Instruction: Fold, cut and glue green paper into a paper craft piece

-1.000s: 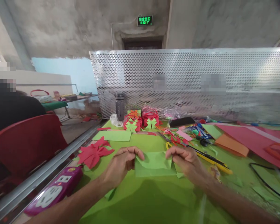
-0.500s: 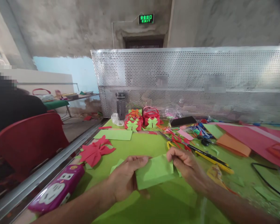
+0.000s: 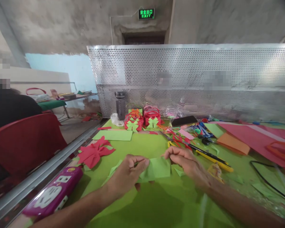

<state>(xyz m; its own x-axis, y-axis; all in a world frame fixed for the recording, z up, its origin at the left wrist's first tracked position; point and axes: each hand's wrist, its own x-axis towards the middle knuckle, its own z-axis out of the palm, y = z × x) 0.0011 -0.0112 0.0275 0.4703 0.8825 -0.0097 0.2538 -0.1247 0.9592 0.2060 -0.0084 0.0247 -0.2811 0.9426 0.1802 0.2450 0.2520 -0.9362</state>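
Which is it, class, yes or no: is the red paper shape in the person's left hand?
No: the red paper shape lies apart from the left hand, which holds green paper.

Red chair [image 3: 30, 142], exit sign [image 3: 146, 14], dark bottle [image 3: 120, 106] before perforated metal screen [image 3: 192, 63]

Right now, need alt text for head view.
The person's left hand and right hand hold a light-green paper sheet over a green tabletop. Beyond stand small red baskets with light-green bows; left lies a red paper flower.
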